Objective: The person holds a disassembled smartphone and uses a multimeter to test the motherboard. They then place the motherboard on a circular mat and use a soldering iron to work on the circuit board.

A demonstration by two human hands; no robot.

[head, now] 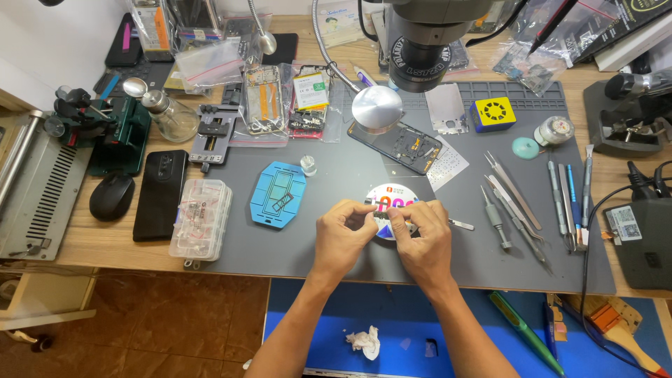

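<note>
Hands pinching a small dark part at centre frame, over a round disc on the grey mat.

Left hand [344,234] and right hand [423,236] both close fingertips on the part [383,222], just above the disc [392,198]; tweezers [514,192] lie at right, blue plate [279,194] at left.

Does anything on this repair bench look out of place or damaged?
A crumpled white tissue lies loose on the blue surface below the grey work mat. Both hands, left hand and right hand, pinch a small part; nothing looks spilled.
</note>
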